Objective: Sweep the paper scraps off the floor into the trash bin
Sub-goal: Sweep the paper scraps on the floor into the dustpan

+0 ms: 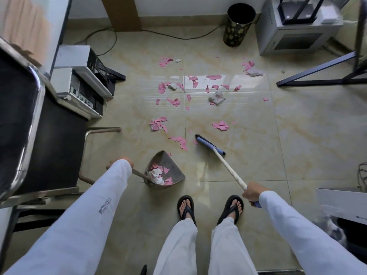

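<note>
Pink paper scraps (179, 102) and a few crumpled white wads (216, 97) lie scattered over the tiled floor in front of me. My right hand (253, 193) grips the white handle of a broom whose blue head (208, 144) rests on the floor beside a scrap pile. My left hand (121, 162), mostly hidden by its white sleeve, holds the thin handle of a grey dustpan (172, 168) that sits on the floor with pink scraps and a white wad inside. A black trash bin (237, 24) with a pale flower pattern stands by the far wall.
A chrome-framed black chair (29, 120) and stacked computer cases (83, 80) crowd the left. A grey cabinet (294, 30) and a dark metal table frame (321, 74) stand at the right. Cables (178, 36) run along the far wall. My sandalled feet (210, 207) are below.
</note>
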Motion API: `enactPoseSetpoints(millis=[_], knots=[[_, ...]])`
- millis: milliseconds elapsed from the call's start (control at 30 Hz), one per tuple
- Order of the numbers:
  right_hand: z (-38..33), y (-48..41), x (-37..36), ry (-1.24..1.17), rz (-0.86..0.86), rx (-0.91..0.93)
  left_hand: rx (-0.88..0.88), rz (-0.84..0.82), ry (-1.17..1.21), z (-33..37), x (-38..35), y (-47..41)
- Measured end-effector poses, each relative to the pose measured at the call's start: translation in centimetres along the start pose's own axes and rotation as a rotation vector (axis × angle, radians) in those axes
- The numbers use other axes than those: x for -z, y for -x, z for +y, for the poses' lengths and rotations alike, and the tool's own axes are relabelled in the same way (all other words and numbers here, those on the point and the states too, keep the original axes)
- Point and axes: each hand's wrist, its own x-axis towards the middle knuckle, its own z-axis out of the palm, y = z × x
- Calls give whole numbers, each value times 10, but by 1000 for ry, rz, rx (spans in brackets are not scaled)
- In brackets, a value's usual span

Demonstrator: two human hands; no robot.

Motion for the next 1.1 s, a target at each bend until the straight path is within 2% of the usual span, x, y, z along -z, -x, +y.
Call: enactPoseSetpoints(millis=[100, 200, 300, 533, 767, 900, 1100], knots=[[-9, 5, -13, 33, -27, -13, 96, 20, -57, -2, 15, 36], [-17, 11, -35, 84, -79, 0, 69, 56, -136, -4, 21, 47], [-25, 22, -51, 178, -128, 43, 88, 63, -74, -8, 21, 45], [-46, 55, -18, 417, -95, 213, 91, 50, -64, -10, 19, 43], [-44, 73, 15, 407, 23, 219, 139, -14, 49, -75, 14, -11], [-44, 64, 27, 327, 63, 178, 115, -45, 73, -79, 31, 15], [-63, 54, 9, 278, 96, 152, 95, 60, 96, -85, 18, 12]])
